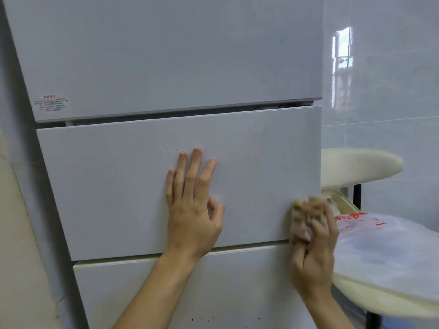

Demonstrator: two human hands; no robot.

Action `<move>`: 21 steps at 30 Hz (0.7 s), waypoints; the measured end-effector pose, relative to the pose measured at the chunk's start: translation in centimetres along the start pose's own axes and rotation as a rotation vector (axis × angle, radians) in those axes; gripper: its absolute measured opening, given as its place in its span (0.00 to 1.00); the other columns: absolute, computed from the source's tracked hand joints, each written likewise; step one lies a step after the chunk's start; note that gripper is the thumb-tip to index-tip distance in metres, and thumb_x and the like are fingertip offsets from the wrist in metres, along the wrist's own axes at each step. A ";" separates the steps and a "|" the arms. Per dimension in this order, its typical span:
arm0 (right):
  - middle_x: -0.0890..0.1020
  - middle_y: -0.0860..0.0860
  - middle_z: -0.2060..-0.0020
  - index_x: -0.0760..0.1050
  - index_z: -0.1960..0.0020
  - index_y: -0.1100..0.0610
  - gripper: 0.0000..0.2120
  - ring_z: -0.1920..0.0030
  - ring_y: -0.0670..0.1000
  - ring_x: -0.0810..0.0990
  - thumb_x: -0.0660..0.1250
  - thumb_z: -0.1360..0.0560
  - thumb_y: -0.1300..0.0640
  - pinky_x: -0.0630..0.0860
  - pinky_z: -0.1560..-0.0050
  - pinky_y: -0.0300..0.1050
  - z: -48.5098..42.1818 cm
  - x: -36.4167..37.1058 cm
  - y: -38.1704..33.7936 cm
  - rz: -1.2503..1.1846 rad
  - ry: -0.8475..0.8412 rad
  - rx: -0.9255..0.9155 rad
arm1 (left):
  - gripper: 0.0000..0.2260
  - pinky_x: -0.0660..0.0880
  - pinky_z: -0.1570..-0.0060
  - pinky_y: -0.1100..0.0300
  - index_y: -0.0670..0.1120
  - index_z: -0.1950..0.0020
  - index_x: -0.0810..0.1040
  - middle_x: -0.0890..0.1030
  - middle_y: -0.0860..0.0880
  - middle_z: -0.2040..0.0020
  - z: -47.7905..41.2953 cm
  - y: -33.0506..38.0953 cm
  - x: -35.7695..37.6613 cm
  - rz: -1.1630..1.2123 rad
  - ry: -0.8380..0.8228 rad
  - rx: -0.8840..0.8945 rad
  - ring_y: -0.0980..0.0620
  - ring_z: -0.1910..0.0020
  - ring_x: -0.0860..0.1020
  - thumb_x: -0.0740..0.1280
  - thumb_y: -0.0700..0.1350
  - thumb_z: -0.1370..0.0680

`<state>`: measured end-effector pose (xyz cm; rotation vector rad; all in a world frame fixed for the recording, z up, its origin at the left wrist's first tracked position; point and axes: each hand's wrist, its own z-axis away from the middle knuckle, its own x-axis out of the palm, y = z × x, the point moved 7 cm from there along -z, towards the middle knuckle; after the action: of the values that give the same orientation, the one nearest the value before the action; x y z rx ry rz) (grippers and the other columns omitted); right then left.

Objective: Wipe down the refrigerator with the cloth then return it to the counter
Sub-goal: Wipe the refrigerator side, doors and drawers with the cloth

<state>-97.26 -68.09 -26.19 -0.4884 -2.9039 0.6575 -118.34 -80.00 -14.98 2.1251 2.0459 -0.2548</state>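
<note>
A white refrigerator [166,67] fills the view, with a tall upper door, a middle drawer front [118,181] and a lower drawer front [213,293]. My left hand [192,210] presses flat on the middle drawer front, fingers straight and spread. My right hand [313,248] grips a crumpled brownish cloth [301,217] against the lower right corner of that same drawer front; the hand and cloth look blurred. Small dark specks dot the middle drawer front above my left fingers and the lower drawer front near the bottom edge.
A cream cushioned chair [356,167] stands right of the refrigerator against the glossy tiled wall [392,91]. On its seat lies a translucent plastic bag [380,245] with red print. A red-lettered sticker [51,105] sits on the upper door's lower left.
</note>
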 end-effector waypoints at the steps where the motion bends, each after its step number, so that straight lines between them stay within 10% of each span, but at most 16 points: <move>1: 0.65 0.65 0.23 0.72 0.34 0.61 0.16 0.18 0.49 0.59 0.55 0.20 0.58 0.63 0.24 0.40 1.4 -0.1 0.4 -0.004 -0.041 0.018 | 0.35 0.44 0.16 0.46 0.47 0.18 0.64 0.56 0.46 0.14 0.0 0.0 0.1 0.000 0.005 -0.002 0.45 0.14 0.50 0.66 0.39 0.25; 9: 0.48 0.59 0.15 0.54 0.17 0.50 0.31 0.15 0.58 0.49 0.55 0.19 0.52 0.51 0.21 0.36 -11.1 1.8 -5.2 0.120 -0.052 -0.041 | 0.34 0.44 0.16 0.48 0.48 0.18 0.65 0.57 0.48 0.14 -0.2 0.0 -0.1 0.009 -0.023 -0.005 0.47 0.14 0.49 0.67 0.39 0.25; 13: 0.45 0.60 0.15 0.52 0.15 0.52 0.32 0.16 0.62 0.41 0.55 0.17 0.50 0.39 0.17 0.58 -17.3 3.9 -8.9 0.240 -0.031 -0.121 | 0.34 0.45 0.16 0.48 0.47 0.18 0.65 0.56 0.48 0.14 -0.3 -0.2 -0.5 -0.010 -0.050 0.018 0.47 0.14 0.50 0.67 0.41 0.25; 21: 0.50 0.61 0.16 0.50 0.14 0.50 0.30 0.16 0.66 0.48 0.53 0.14 0.45 0.50 0.18 0.66 -0.7 6.0 -5.3 0.344 -0.179 -0.331 | 0.33 0.47 0.16 0.48 0.48 0.18 0.65 0.56 0.48 0.14 -0.2 -0.6 -0.8 -0.015 -0.078 0.044 0.47 0.14 0.50 0.66 0.42 0.25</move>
<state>-104.27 -70.37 -22.97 -1.0346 -3.1422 0.2603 -118.94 -80.65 -14.56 2.0912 2.0315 -0.3821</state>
